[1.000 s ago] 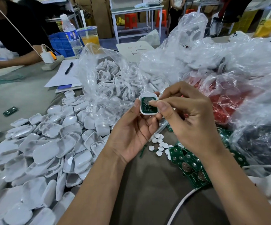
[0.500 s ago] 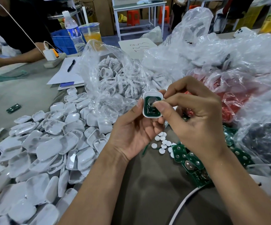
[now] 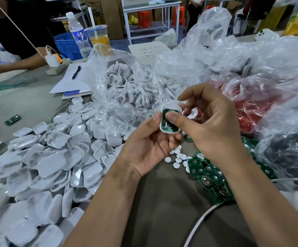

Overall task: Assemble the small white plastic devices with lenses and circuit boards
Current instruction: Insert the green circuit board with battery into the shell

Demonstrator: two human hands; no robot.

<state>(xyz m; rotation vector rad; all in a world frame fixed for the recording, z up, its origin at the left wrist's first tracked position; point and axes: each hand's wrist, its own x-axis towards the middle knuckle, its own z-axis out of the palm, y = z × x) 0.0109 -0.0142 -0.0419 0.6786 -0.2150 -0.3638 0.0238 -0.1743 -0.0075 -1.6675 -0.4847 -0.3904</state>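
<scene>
White shells [image 3: 43, 163] heap across the desk's [image 3: 158, 211] left half; green boards [image 3: 210, 177] lie lower right, small discs [image 3: 176, 158] beside them. At frame centre my left hand [image 3: 150, 147] pinches a shell [image 3: 170, 120] holding a board, my right hand's [image 3: 214, 125] thumb pressing the board in.

The shell [image 3: 170, 120] at frame centre is white, with a green board [image 3: 169, 126] inside. White shells [image 3: 51, 157] heap at lower left. White discs [image 3: 175, 158] and green boards [image 3: 210, 175], dotted silver, lie right of centre. At right, a clear bag [image 3: 248, 107] shows red. Upper left: a blue crate [image 3: 66, 45], an orange drink [image 3: 98, 37] and a black pen [image 3: 76, 72].
</scene>
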